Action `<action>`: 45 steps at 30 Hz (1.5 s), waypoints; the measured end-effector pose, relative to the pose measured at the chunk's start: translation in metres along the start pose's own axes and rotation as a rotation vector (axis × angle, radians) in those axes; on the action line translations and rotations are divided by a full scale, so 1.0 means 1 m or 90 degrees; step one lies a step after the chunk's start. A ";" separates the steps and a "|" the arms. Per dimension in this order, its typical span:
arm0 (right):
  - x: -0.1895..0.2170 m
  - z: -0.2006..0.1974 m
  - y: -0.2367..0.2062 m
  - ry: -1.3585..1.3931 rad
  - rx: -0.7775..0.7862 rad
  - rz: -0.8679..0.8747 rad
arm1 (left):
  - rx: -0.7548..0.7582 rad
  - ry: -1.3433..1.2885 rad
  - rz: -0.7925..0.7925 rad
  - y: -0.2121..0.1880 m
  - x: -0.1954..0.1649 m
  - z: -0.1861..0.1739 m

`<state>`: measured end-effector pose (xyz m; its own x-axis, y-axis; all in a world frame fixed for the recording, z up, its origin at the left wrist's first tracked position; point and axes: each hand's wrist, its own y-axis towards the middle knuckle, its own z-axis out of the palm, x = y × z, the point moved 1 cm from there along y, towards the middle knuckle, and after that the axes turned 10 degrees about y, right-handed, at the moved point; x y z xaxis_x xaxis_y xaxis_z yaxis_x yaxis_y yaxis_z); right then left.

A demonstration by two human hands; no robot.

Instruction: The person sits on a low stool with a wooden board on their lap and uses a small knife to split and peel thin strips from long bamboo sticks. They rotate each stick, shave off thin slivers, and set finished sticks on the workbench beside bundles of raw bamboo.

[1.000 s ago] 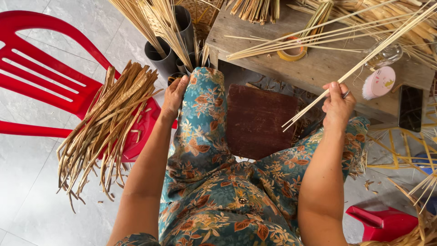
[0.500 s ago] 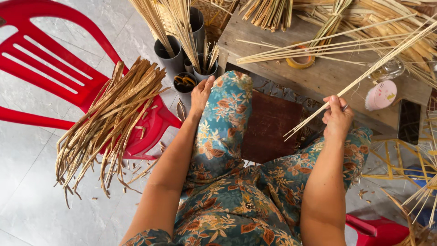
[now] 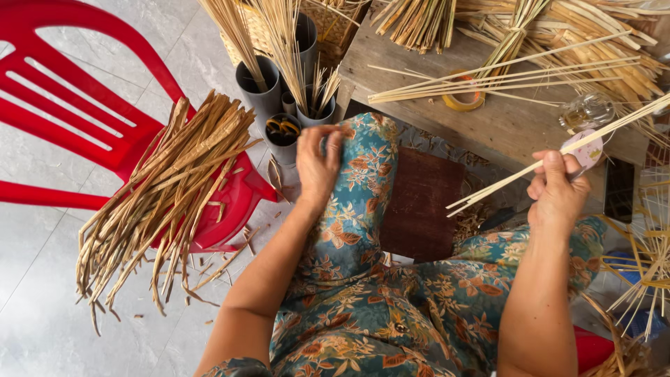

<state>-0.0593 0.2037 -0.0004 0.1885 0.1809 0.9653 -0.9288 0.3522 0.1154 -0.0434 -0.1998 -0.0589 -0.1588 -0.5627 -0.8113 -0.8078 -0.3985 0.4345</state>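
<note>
My right hand grips a few long thin pale bamboo strips that slant up to the right over the wooden bench. My left hand rests with loosely curled fingers on my left knee, which is covered in blue floral cloth; it holds nothing and lies close to the grey tubes. A big bundle of flat brown bamboo slats lies on the seat of a red plastic chair to my left and hangs over its edge.
Several grey tubes holding thin sticks stand on the floor near my left knee. A wooden bench carries strips, straw bundles, a tape roll and a small glass bottle. A dark brown board lies between my knees.
The view has shifted, so everything sits lower and further right in the picture. My left hand has slid from the knee's outer side onto its top. My right hand keeps its hold on the strips.
</note>
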 end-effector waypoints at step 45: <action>0.037 -0.013 0.086 -0.014 0.029 0.037 | 0.570 -0.079 0.123 0.034 -0.078 0.316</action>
<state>-0.1286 0.2524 0.0420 0.1267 0.1797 0.9755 -0.9516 0.2996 0.0684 -0.2374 0.0592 -0.1049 -0.3539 -0.4591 -0.8149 -0.8906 0.4316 0.1436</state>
